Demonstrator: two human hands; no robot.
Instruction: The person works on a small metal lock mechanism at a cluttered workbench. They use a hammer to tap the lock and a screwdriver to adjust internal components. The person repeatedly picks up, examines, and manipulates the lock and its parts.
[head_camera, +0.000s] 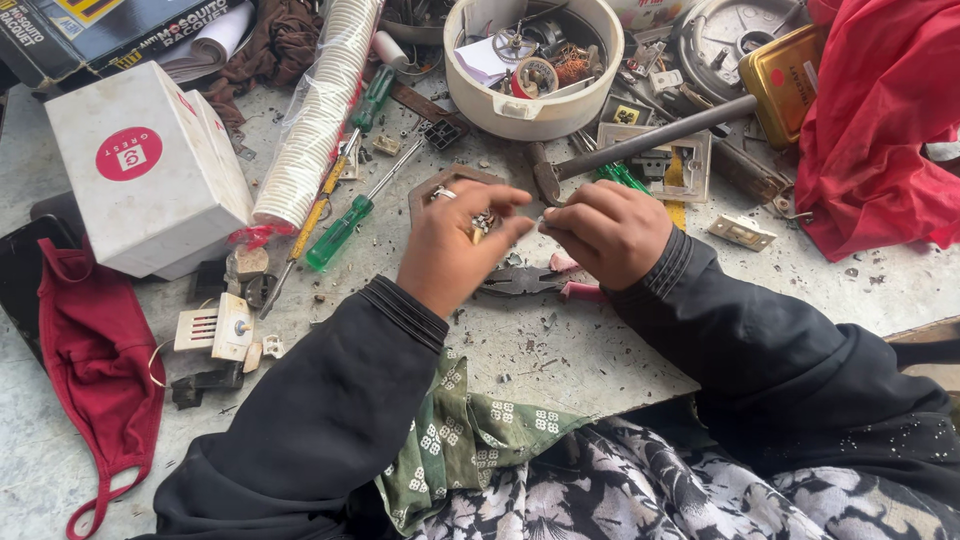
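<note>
Head view. My left hand (455, 245) and right hand (605, 232) meet above the grey worktable (560, 350), fingertips pinched toward each other. Between them I grip a small part (541, 222), too tiny and too covered by my fingers to identify; what shows of it seems to run left to right, from one hand to the other. My left hand also closes on small metal pieces (484, 222), partly hidden in the palm, so I cannot count them. Both hands are therefore clenched in a fine pinch, not released.

Just beneath my hands lies one pair of pliers (530, 282) with pink handles, its long axis left to right, the handle ends hidden under my right wrist. Two green-handled screwdrivers show: one (345, 225) pointing up-right, another (372, 100) nearer the stack of paper cups (315, 115). One white bowl (535, 65) of parts, one white box (150, 165), one red face mask (95, 350), one hammer (640, 145) and a red cloth (880, 130), cut off at the right edge.
</note>
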